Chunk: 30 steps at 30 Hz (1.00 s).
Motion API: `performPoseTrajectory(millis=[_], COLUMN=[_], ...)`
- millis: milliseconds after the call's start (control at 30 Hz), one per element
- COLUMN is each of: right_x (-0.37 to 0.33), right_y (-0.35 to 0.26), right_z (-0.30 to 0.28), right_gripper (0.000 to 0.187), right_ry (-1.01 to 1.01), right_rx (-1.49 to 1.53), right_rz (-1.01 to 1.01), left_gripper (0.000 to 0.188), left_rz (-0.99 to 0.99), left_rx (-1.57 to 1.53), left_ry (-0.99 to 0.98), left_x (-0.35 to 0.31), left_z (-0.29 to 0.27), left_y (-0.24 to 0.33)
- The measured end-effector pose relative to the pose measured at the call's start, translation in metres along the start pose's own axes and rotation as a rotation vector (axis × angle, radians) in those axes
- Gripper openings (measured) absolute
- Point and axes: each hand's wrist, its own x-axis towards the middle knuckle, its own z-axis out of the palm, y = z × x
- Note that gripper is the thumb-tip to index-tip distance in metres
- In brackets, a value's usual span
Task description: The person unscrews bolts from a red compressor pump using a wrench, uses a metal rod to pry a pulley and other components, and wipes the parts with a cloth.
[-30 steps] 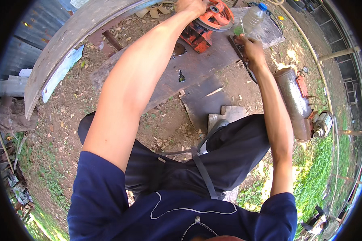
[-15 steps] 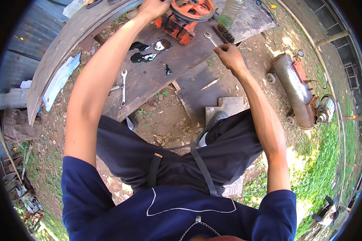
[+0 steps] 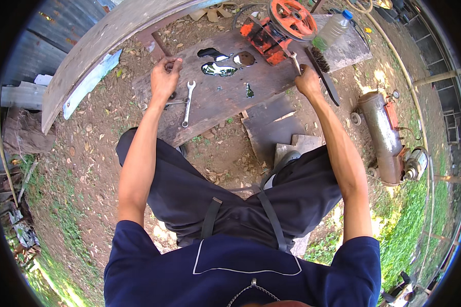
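Note:
My right hand is closed round a combination wrench, whose open jaw points away from me toward an orange machine with a spoked pulley wheel. My left hand is raised over the left end of the wooden board, its fingertips pinched together. Whether anything small sits between them I cannot make out. Close to that hand, another combination wrench lies on the board, crossing a second metal tool that is partly hidden. Dark oil puddles shine in the middle of the board.
Beyond my right hand lie a black-handled brush and a clear bottle with a blue cap and greenish contents. A tank with a gauge stands on the ground at right. A curved wooden edge rises at far left.
My left hand has come back from beside the orange machine to the left end of the board. The right hand still grips its wrench; the view has shifted.

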Motion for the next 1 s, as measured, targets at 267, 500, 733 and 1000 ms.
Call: performPoseTrajectory(millis=[267, 500, 733, 1000], right_x=[0.007, 0.004, -0.003, -0.012], right_y=[-0.002, -0.013, -0.014, 0.003], right_z=[0.014, 0.014, 0.013, 0.021], right_gripper=[0.051, 0.036, 0.037, 0.04], right_ry=[-0.036, -0.044, -0.04, 0.01], right_rx=[-0.125, -0.292, -0.323, -0.333], right_rz=[0.021, -0.059, -0.074, -0.184], left_gripper=[0.032, 0.033, 0.034, 0.031], left_rz=[0.069, 0.067, 0.071, 0.133], left_rx=[0.145, 0.164, 0.173, -0.013], left_ry=[0.034, 0.063, 0.033, -0.082], left_x=[-0.005, 0.001, -0.001, -0.026], left_z=[-0.018, -0.027, -0.021, 0.009], left_y=[0.02, 0.017, 0.022, 0.042])
